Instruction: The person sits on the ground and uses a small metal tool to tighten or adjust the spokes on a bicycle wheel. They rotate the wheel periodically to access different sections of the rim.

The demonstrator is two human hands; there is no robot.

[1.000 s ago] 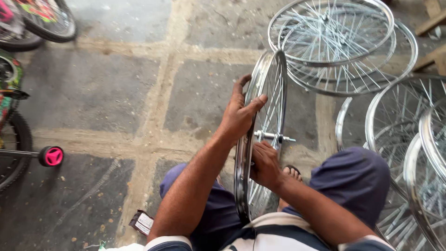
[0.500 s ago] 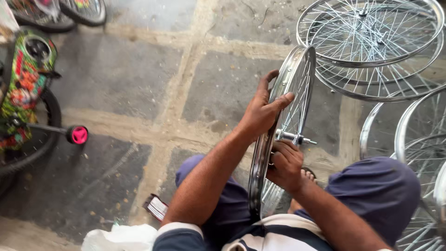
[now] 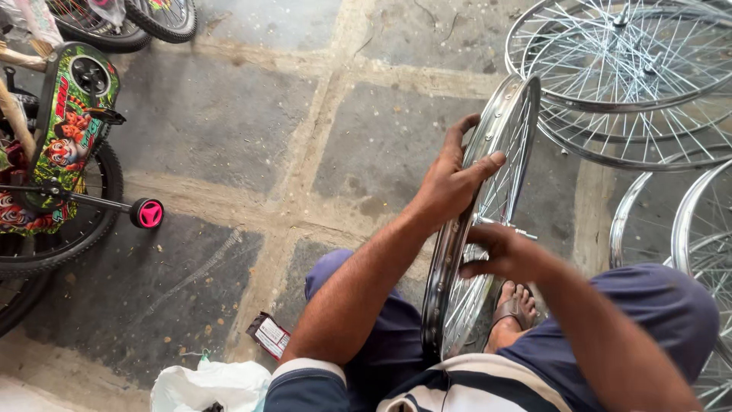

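Head view: left hand (image 3: 448,183) grips the upright spoked wheel rim (image 3: 509,114), right hand (image 3: 499,252) pinches its axle (image 3: 509,226); truing judged underway, needing steady rotation.

Look down by your left knee: a small flat packet (image 3: 268,334) lies on the stone floor (image 3: 206,114), tilted — a dark red border around a white panel of print too small to read. Just below it, at the bottom edge of view, a crumpled white plastic bag (image 3: 210,387) sits on the floor, touching nothing but the paving. Over at the left edge, a child's bicycle carries a rounded front plate (image 3: 72,126) — green-rimmed, black ground, a bright cartoon tiger sticker in orange and red. You have no screens or signs in view.
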